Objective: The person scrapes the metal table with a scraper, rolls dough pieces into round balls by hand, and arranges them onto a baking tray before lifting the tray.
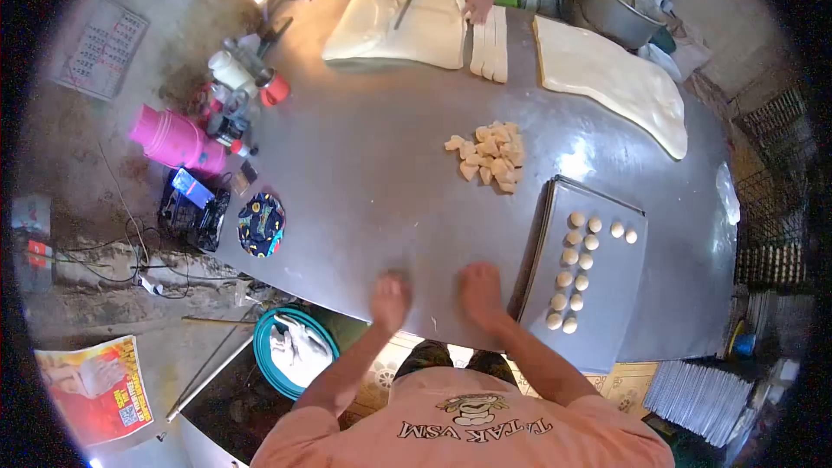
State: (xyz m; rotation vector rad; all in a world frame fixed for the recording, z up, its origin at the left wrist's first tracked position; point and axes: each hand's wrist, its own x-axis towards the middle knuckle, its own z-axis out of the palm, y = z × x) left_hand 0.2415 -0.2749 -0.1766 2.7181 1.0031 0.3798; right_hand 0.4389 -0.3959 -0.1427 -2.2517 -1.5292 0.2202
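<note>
There we were, both palms low over the grey table: our left hand near the edge, our right hand just across from it, a gap between the two. Both were blurred, and we couldn't tell whether the fingers were apart or curled, or whether any dough sat beneath them.

And look where the pile of dough pieces lay: straight out ahead of our right hand, a touch to its right, well apart from it, and clearly nearer that hand than our left. The pieces were jumbled, with no shared long axis; the heap itself ran roughly away from us.

Off to the right, on the top tray, sat the dough balls, also nearer our right hand. Round as they were, they had no long axis, but their double row ran away from us, leaning slightly right.

Now the count: fourteen balls, six in each row plus two set aside at the far right; two big dough slabs at the far side; one patterned cloth on the left; two hands of ours. The pieces overlapped too much for a sure tally, and so did the dough strips by the other person's hand.
</note>
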